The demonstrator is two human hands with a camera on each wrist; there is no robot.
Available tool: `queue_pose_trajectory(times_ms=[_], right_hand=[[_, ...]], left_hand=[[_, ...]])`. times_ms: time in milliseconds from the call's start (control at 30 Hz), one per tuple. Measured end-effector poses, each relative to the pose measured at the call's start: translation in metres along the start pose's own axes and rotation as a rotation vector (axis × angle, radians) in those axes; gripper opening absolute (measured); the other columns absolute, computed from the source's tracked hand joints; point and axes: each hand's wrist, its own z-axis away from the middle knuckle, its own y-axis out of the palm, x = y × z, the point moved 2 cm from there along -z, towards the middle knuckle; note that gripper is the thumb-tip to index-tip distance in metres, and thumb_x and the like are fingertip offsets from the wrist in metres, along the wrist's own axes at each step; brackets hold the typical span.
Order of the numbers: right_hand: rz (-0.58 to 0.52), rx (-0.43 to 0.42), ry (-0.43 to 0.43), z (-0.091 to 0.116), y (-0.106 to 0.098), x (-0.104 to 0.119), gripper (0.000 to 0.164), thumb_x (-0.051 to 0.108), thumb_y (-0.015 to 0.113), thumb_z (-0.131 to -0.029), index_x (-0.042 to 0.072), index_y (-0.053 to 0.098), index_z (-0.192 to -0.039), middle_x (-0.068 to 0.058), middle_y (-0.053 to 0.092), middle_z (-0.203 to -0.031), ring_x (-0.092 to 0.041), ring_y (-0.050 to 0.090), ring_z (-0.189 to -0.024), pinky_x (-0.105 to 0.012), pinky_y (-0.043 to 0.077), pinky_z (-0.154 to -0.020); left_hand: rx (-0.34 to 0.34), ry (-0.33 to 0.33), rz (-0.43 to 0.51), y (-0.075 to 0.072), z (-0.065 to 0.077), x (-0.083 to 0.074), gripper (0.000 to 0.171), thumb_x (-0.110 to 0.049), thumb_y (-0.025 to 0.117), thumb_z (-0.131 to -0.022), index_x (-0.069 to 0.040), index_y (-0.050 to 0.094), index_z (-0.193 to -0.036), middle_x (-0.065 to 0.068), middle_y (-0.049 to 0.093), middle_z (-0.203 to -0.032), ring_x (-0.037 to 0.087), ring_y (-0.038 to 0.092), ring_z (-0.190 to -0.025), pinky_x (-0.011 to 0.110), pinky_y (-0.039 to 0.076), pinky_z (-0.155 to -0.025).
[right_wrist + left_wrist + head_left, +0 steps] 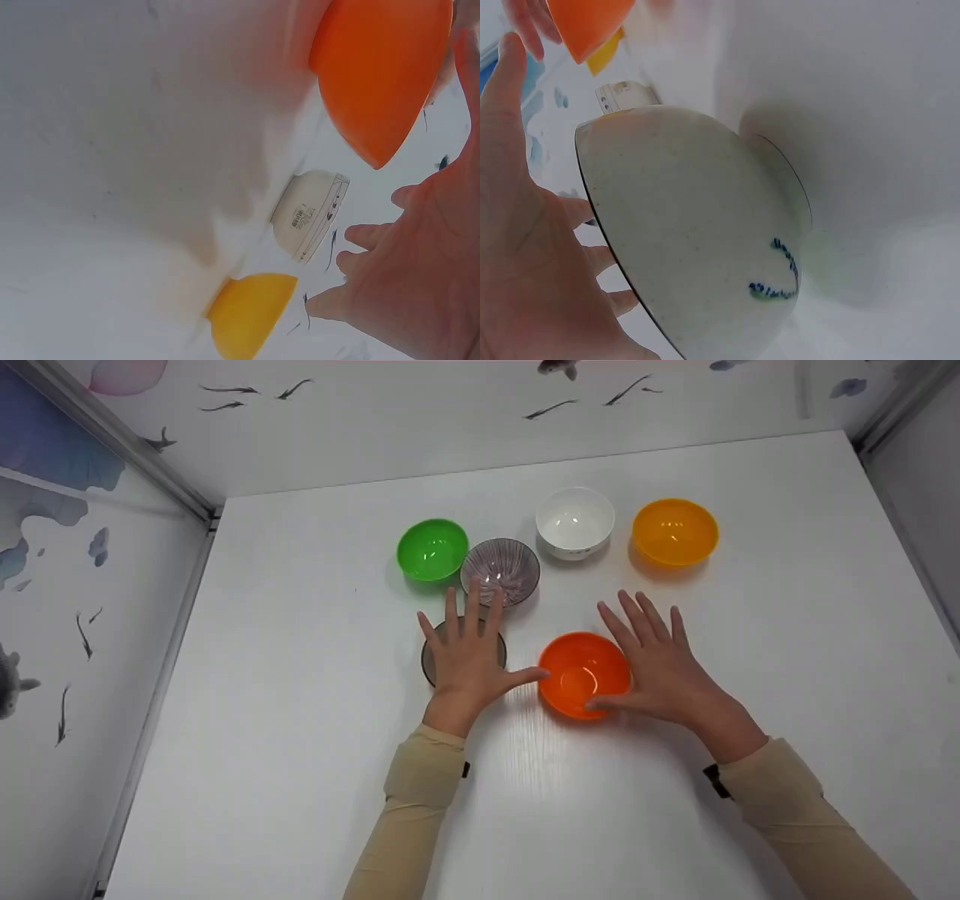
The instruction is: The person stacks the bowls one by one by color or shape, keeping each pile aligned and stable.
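Observation:
My left hand [469, 667] is spread, palm down, over a grey-looking bowl [428, 664] with a dark rim, hiding much of it. In the left wrist view this bowl [690, 217] has a pale outside with a small blue sprig on it. The left thumb reaches to the left rim of an orange bowl [577, 679]. My right hand [667, 675] is spread at the right side of the orange bowl, its thumb over the near rim. Whether either hand touches a bowl cannot be told. Neither hand grips anything.
Behind the hands stand a green bowl [433, 550], a purple-streaked bowl [501, 562], a white bowl [575, 521] and a yellow-orange bowl [675, 532]. The green and streaked bowls are side by side. Patterned panels [420, 442] border the white table [285, 720] at the back and left.

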Motion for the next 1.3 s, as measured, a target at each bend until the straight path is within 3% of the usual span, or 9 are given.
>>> queue_pose_trajectory(times_ms=[400, 567, 767, 1000, 1300], right_hand=[[-0.047, 0.001, -0.018, 0.005, 0.01, 0.001, 0.122, 0.072, 0.073, -0.071, 0.019, 0.01, -0.162, -0.017, 0.008, -0.168, -0.04, 0.001, -0.155, -0.07, 0.005, -0.121], [-0.059, 0.024, -0.009, 0.006, 0.012, 0.002, 0.122, 0.071, 0.074, -0.071, 0.019, 0.01, -0.162, -0.016, 0.008, -0.168, -0.04, 0.002, -0.155, -0.066, 0.015, -0.123], [-0.097, 0.043, 0.001, 0.008, 0.013, 0.003, 0.124, 0.072, 0.075, -0.07, 0.019, 0.01, -0.162, -0.014, 0.008, -0.168, -0.04, 0.004, -0.154, -0.065, 0.034, -0.115], [-0.146, 0.031, 0.0, 0.01, 0.017, 0.004, 0.121, 0.061, 0.082, -0.07, 0.02, 0.014, -0.161, -0.013, 0.008, -0.168, -0.04, 0.009, -0.154, -0.065, 0.042, -0.109], [-0.186, 0.013, -0.006, 0.015, 0.021, 0.004, 0.121, 0.063, 0.082, -0.068, 0.021, 0.017, -0.161, -0.012, 0.008, -0.168, -0.039, 0.015, -0.152, -0.063, 0.046, -0.106]], left_hand=[[0.009, -0.012, -0.002, 0.003, 0.0, 0.002, 0.129, -0.093, 0.056, -0.064, -0.027, 0.002, -0.162, 0.004, -0.003, -0.17, 0.035, 0.001, -0.157, 0.074, 0.004, -0.119], [0.004, -0.011, 0.004, 0.002, 0.0, 0.003, 0.129, -0.093, 0.057, -0.064, -0.027, 0.004, -0.162, 0.004, -0.003, -0.17, 0.035, 0.001, -0.157, 0.074, 0.004, -0.119], [-0.001, -0.009, 0.003, 0.003, 0.001, 0.003, 0.129, -0.093, 0.057, -0.064, -0.026, 0.004, -0.162, 0.004, -0.003, -0.17, 0.035, 0.002, -0.157, 0.074, 0.005, -0.119], [0.002, -0.017, 0.028, 0.004, 0.001, 0.004, 0.129, -0.092, 0.058, -0.064, -0.027, 0.004, -0.162, 0.004, -0.003, -0.17, 0.035, 0.002, -0.157, 0.074, 0.004, -0.119], [0.022, -0.032, 0.055, 0.003, 0.001, 0.006, 0.129, -0.091, 0.059, -0.064, -0.027, 0.003, -0.162, 0.004, -0.006, -0.17, 0.034, -0.001, -0.157, 0.073, 0.0, -0.119]])
